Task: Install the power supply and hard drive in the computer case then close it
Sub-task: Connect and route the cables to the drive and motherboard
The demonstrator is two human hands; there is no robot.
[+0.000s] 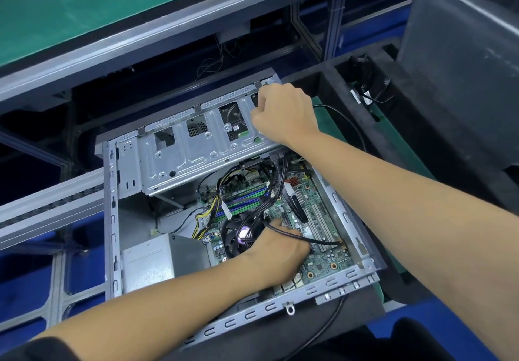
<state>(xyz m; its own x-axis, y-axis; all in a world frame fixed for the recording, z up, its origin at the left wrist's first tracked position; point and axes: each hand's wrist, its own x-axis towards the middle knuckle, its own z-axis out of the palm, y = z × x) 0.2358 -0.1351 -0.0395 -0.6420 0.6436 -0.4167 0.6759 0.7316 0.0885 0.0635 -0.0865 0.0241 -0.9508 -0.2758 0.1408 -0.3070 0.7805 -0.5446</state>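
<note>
The open computer case (pixel 112 220) lies on its side in front of me. A grey power supply (pixel 148 265) sits in its near left corner. The hard drive (pixel 234 126) shows through an opening in the metal drive cage (pixel 179 158) at the far side. My right hand (pixel 283 113) is curled into a fist on the cage's far right corner and grips its edge. Down on the motherboard (pixel 323 262) beside the CPU fan (pixel 238 237), my left hand (pixel 280 248) has its fingers curled among black cables (pixel 323 241). One of these cables runs across the hand.
A dark grey side panel (pixel 460 51) stands upright at the right, behind a black foam tray (pixel 337 80) holding loose cables. A green-topped shelf (pixel 84 9) hangs over the far side. A black cord (pixel 331 321) trails off the case's near edge.
</note>
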